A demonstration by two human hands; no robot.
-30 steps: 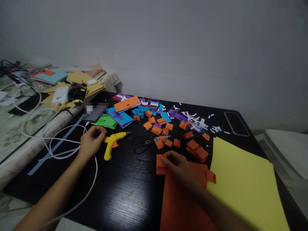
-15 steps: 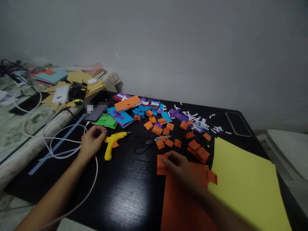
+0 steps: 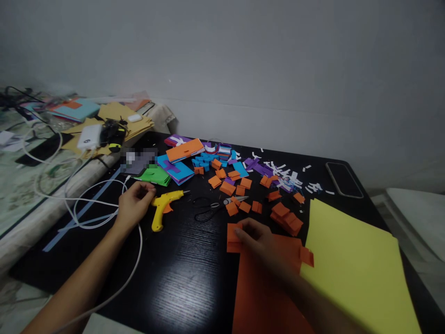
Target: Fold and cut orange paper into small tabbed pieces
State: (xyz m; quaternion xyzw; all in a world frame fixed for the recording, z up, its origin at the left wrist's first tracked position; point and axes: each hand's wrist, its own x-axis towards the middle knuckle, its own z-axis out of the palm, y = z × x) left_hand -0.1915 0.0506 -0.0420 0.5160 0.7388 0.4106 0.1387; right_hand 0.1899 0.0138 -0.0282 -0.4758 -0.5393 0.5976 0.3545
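My left hand (image 3: pixel 136 202) is closed at the back end of a yellow glue gun (image 3: pixel 159 214), fingertips pinched together; whether anything is between them is too small to tell. The gun lies on the black table with its nozzle toward the right. With thumb and fingers, my right hand (image 3: pixel 256 237) grips a small folded orange paper piece (image 3: pixel 233 238) at the top left corner of a large orange sheet (image 3: pixel 269 287). Scissors (image 3: pixel 212 208) with black handles lie between the hands, their blades partly under small orange pieces (image 3: pixel 227 188).
Yellow sheets (image 3: pixel 358 264) lie at the right, below a phone (image 3: pixel 344 179). White scraps (image 3: pixel 294 176) and purple strips are scattered at the back. A white cable (image 3: pixel 140 250) loops around my left forearm. Folded blue papers (image 3: pixel 181 171) sit behind the glue gun.
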